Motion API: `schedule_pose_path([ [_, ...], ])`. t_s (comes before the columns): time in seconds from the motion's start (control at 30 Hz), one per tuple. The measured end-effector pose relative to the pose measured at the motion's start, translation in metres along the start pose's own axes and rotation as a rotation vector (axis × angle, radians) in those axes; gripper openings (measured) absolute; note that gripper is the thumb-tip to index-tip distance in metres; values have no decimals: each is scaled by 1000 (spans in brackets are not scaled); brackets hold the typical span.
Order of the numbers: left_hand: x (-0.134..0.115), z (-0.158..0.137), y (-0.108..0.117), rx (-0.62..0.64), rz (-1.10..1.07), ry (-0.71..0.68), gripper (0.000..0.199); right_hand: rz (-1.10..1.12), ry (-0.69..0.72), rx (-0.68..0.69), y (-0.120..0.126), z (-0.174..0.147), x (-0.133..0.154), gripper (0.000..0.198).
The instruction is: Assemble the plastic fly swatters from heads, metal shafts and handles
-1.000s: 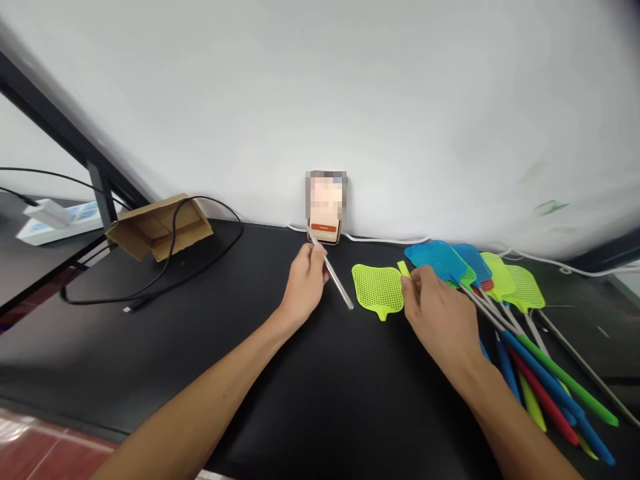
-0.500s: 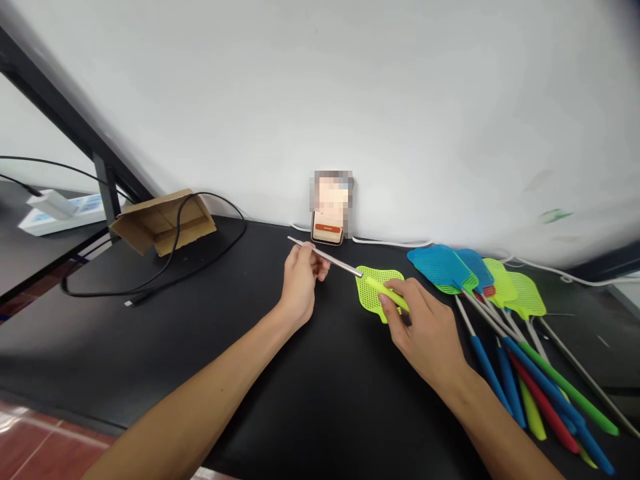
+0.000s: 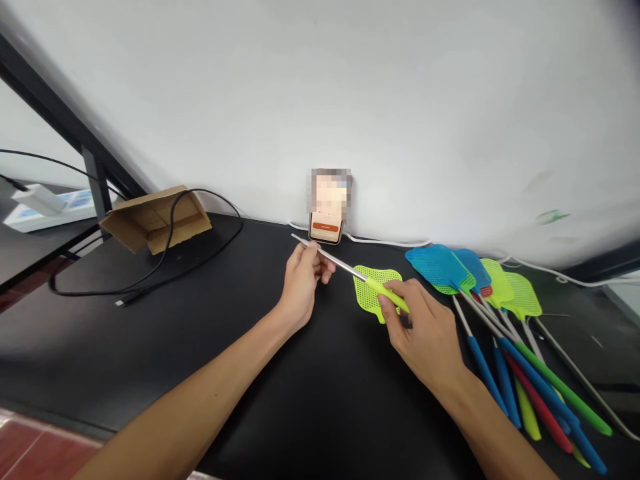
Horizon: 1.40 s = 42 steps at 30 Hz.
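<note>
My left hand (image 3: 301,283) pinches a thin silver metal rod (image 3: 343,264) near its upper left end, which sticks out past the fingers. At its lower right end, the rod meets a yellow-green plastic handle (image 3: 383,291). My right hand (image 3: 425,327) is closed around that handle, its thumb and fingers hiding the far end. Under the handle, a yellow-green fly swatter head (image 3: 366,297) lies flat on the black table (image 3: 320,393), partly covered by the handle and right hand.
To the right lies a pile of swatter heads (image 3: 437,267) and rods with coloured handles (image 3: 543,407). A phone (image 3: 326,227) leans on the wall. An open cardboard box (image 3: 160,223) and a black cable (image 3: 125,291) are at left; a power strip (image 3: 50,208) is beyond.
The rod's lower end now lines up with the top of the yellow-green handle, where it sat slightly off before. Both hands keep their hold and have hardly moved. The view has shifted slightly.
</note>
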State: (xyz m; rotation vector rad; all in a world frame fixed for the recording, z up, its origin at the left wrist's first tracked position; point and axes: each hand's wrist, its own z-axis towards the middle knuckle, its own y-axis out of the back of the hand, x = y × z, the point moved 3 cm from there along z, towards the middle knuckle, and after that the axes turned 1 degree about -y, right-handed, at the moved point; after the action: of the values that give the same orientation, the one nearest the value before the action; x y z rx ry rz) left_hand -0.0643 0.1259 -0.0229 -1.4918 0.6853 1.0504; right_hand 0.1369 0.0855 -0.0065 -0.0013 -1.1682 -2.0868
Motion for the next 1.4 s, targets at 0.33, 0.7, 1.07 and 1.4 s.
schedule_pose_path([
  [0.33,-3,-9,-9,133,88,-31,20,-34,99,-48,1,2,4,13],
  [0.7,-4,-8,-9,124,-10,43,26,402,-240,-23,-2,3,-1,20],
  [1.07,5,-12,-7,141,160,-33,31,227,-137,-48,-4,-3,0,5],
  [1.4,13,-15,-6,225,111,-35,28,814,-588,231,-13,-6,0,21],
])
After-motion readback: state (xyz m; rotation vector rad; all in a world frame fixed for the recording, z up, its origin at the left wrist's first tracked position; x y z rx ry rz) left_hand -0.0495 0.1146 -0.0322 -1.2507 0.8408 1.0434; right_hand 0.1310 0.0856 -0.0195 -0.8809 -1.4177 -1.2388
